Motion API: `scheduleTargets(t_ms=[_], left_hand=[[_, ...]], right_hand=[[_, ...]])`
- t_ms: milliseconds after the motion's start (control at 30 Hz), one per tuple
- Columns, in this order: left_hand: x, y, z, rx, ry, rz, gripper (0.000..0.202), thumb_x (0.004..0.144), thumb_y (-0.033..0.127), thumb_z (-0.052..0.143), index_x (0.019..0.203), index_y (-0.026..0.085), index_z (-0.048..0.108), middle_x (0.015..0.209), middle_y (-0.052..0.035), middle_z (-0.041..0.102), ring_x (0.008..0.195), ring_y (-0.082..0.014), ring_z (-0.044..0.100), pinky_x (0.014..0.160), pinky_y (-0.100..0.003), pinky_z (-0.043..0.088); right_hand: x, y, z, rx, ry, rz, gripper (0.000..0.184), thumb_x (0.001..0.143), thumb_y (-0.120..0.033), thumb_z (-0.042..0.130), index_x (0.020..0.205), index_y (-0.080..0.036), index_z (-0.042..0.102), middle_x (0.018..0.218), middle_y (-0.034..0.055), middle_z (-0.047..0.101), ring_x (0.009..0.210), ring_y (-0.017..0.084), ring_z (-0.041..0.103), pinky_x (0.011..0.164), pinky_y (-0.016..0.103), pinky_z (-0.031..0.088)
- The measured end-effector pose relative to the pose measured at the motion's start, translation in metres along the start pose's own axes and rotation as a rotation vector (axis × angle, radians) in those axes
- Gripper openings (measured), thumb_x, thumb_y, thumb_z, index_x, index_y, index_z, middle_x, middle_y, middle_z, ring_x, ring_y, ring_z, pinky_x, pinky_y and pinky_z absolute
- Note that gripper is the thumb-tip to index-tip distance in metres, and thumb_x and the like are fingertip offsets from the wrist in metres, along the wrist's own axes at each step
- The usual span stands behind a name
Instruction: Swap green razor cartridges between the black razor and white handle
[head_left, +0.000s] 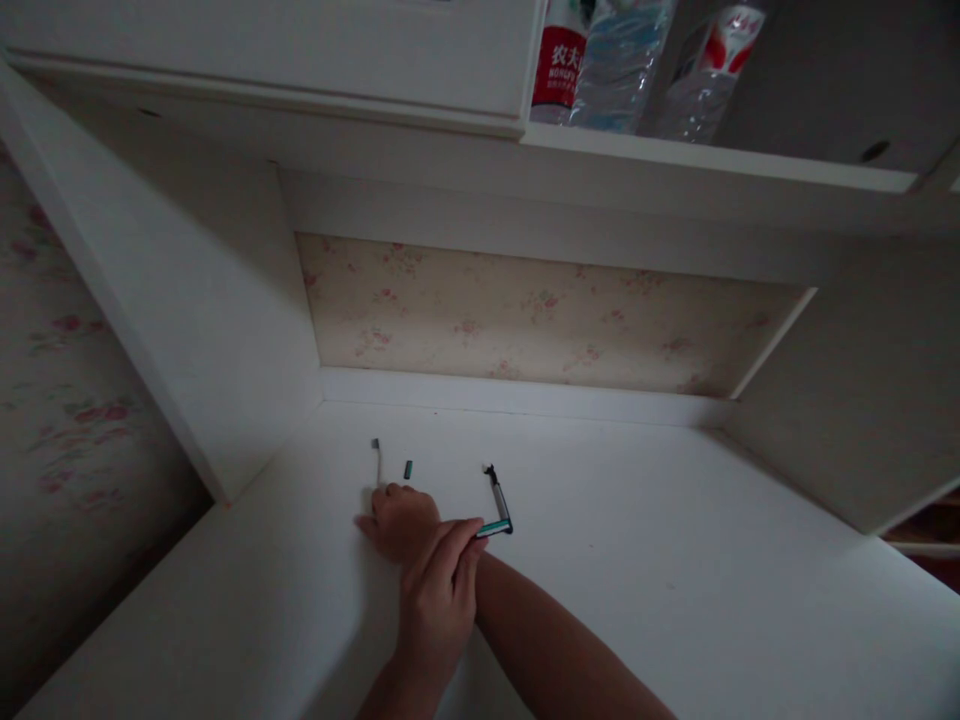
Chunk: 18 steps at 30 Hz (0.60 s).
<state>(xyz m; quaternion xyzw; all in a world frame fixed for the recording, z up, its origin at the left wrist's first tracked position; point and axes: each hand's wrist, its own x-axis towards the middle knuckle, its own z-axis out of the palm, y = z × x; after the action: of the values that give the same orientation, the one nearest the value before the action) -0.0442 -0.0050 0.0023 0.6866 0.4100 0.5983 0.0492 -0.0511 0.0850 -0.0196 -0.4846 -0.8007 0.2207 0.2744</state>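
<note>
My forearms cross over the white desktop (637, 520). My right hand (401, 520) reaches in from the lower right to the left side, palm down with fingers curled. A thin, pale toothbrush (379, 462) with a grey head runs out from its fingertips, the lower end hidden by the hand. Over the right wrist, my left hand (442, 575) pinches the green end of an L-shaped, black-and-green folding item (501, 500) that looks like a razor. Its grey-black arm points away from me, with a small black tip. Beyond the right hand lies a small green-and-black piece (408, 469).
White side panels (180, 280) bound the desk left and right. At the back stands a low ledge (525, 393) below flowered wallpaper (487, 320). A shelf (712, 160) overhangs the desk, holding several plastic bottles (626, 65).
</note>
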Motion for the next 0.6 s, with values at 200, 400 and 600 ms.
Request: scheduleTargets(t_ms=[200,400,600], left_hand=[[0.001,-0.002,-0.001,0.009,0.007,-0.005,0.016,0.090,0.019,0.055,0.103,0.020,0.064,0.093,-0.0040,0.069,0.085,-0.0159,0.066,0.078,-0.025,0.054],[0.000,-0.007,0.000,0.077,0.033,0.031,0.018,0.090,0.019,0.053,0.105,0.020,0.063,0.099,-0.0071,0.068,0.095,-0.0192,0.064,0.083,-0.030,0.054],[0.001,-0.006,0.001,-0.013,-0.029,0.003,0.020,0.091,0.015,0.051,0.107,0.020,0.061,0.095,-0.0065,0.067,0.089,-0.0168,0.065,0.078,-0.028,0.055]], right_hand=[[0.007,0.020,0.003,0.298,0.075,0.141,0.018,0.071,-0.014,0.070,0.087,-0.019,0.063,0.062,0.0043,0.059,0.064,0.026,0.057,0.060,0.037,0.041],[-0.022,0.042,-0.033,0.739,0.095,0.175,0.042,0.081,-0.035,0.057,0.119,-0.019,0.053,0.073,0.0039,0.063,0.060,0.020,0.058,0.055,0.033,0.046],[-0.098,0.047,-0.096,1.302,0.112,0.267,0.055,0.067,-0.014,0.067,0.119,-0.023,0.053,0.086,-0.0002,0.060,0.073,0.015,0.059,0.069,0.027,0.047]])
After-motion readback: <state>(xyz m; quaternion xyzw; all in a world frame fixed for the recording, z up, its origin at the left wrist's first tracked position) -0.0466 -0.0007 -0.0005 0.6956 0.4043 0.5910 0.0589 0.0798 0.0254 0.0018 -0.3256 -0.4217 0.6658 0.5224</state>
